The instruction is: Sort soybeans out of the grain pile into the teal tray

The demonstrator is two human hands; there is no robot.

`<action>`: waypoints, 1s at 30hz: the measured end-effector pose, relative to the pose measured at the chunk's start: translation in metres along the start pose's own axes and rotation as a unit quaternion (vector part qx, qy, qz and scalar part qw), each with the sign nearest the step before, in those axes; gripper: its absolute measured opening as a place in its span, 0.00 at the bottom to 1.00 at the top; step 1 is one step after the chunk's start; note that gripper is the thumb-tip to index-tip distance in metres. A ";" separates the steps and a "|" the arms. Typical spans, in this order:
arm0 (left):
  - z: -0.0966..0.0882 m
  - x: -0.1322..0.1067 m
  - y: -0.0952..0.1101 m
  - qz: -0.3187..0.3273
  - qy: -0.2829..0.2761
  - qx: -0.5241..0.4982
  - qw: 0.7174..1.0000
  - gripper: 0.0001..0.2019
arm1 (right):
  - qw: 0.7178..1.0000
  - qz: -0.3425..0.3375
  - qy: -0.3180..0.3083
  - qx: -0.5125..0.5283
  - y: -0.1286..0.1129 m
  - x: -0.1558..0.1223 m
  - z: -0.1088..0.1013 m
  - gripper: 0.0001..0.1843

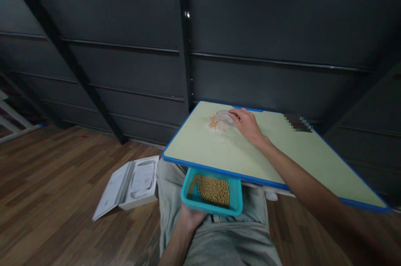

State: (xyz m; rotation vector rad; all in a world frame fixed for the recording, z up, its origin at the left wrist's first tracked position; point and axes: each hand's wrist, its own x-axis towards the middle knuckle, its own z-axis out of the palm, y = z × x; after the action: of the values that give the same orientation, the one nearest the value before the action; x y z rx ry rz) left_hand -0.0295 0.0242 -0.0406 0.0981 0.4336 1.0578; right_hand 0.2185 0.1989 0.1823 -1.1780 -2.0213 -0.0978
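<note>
My left hand (193, 217) supports a turquoise plastic tray (216, 210) from below, over my lap at the table's front edge. Round yellowish beans (214, 191), like soybeans, cover much of its bottom. Over the folding table (191, 145), the fingers of my right hand (247, 125) pinch a clear plastic container (224, 115), whose exact shape is hard to make out. Just left of that hand lies a small heap of yellowish beans (214, 122) with pale, rice-like grains (217, 130) spread around it. Most left-hand fingers are hidden under the tray.
A dark, pixelated object (297, 123) lies at the table's back right. On the wooden floor to the left sits an opened white box (140, 186) with its lid folded out. A dark panelled wall (238, 28) stands right behind the table.
</note>
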 end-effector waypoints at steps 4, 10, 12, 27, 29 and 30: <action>-0.002 -0.001 -0.001 -0.016 -0.015 -0.007 1.000 0.13 | 0.998 0.020 0.019 -0.053 0.019 0.026 -0.005 0.16; -0.003 -0.005 0.004 -0.020 -0.069 -0.025 0.997 0.14 | 0.993 0.059 -0.056 -0.090 0.051 0.093 0.016 0.14; -0.008 -0.006 0.006 -0.021 -0.079 -0.034 0.996 0.14 | 0.990 0.077 -0.076 -0.087 0.062 0.109 0.030 0.14; -0.012 -0.025 0.014 -0.003 0.034 -0.069 0.997 0.13 | 0.983 0.047 -0.165 -0.068 0.079 0.116 0.072 0.12; -0.008 -0.025 0.016 0.008 0.047 -0.059 0.997 0.13 | 0.982 0.030 -0.181 -0.054 0.071 0.116 0.071 0.11; -0.008 -0.025 0.016 0.012 0.046 -0.055 0.997 0.13 | 0.981 0.023 -0.188 -0.047 0.067 0.115 0.071 0.11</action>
State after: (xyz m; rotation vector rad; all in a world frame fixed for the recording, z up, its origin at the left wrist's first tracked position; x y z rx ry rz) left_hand -0.0564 0.0102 -0.0357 -0.0444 0.4579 1.1117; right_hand 0.1974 0.3485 0.1882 -1.3846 -2.3342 0.0572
